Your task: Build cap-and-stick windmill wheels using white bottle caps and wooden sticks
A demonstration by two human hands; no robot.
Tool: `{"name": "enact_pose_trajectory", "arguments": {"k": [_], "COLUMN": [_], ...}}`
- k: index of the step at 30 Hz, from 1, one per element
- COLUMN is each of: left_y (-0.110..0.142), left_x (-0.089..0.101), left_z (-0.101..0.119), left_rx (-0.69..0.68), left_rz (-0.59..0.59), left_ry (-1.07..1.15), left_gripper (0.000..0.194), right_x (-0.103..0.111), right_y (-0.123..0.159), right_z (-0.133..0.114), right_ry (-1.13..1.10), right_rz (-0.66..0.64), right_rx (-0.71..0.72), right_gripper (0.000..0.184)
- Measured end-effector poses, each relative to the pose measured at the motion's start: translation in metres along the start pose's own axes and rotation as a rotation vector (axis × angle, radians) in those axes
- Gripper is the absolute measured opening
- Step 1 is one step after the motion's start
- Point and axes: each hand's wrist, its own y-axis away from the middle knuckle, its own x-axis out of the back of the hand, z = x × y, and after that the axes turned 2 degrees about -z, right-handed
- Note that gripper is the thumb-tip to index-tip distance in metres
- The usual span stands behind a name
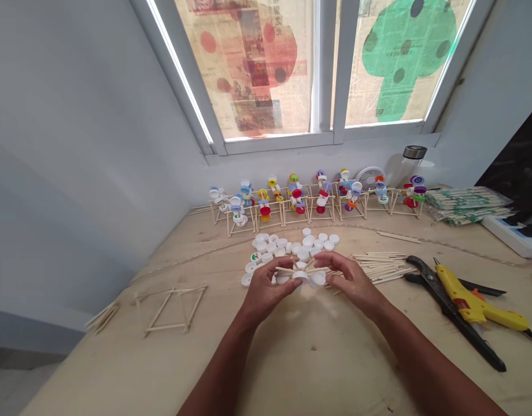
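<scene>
My left hand [266,289] and my right hand [348,283] hold a small assembly of white bottle caps and thin wooden sticks [301,276] between them, above the wooden tabletop [309,370]. Fingertips of both hands pinch its caps, and the sticks radiate outward. Behind my hands lies a loose heap of white bottle caps [292,245], partly hidden by my left hand. A pile of wooden sticks [381,267] lies just past my right hand.
Right of my hands lie black-handled shears [439,300] and a yellow hot glue gun [469,303]. Along the wall stands a row of stick-framed models with coloured caps [309,199]. A stick frame [173,312] lies left. The table's edge runs along the lower left.
</scene>
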Motion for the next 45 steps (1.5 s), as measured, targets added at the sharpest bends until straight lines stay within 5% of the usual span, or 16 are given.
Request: {"name": "enact_pose_trajectory", "arguments": {"k": [7,24,31,39,45], "left_y": [0.002,0.006,0.004,0.001,0.002], "left_x": [-0.002,-0.011,-0.004,-0.013,-0.020], "left_z": [0.007,0.014,0.008,0.001,0.009], "left_rx": [0.001,-0.103,-0.023,0.160,0.175], "left_rz": [-0.018,-0.173,-0.147,-0.081,-0.133], "left_ry": [-0.133,-0.296,-0.009,0.551,0.644], "left_gripper": [0.040,0.053,0.064,0.059,0.049], "right_x": [0.008,-0.004,-0.002,-0.011,-0.017], "right_y": [0.000,0.001,0.000,-0.001,-0.001], "right_z": [-0.002,-0.001,0.002,0.006,0.006], "right_ry": [0.006,0.391,0.273,-0.211,-0.306], "right_rz": [0.051,-0.116,0.000,0.085,0.140], "right_rx": [0.082,0.179,0.129,-0.016,0.008], "right_gripper": [0.032,0.015,0.016,0.031,0.034]}}
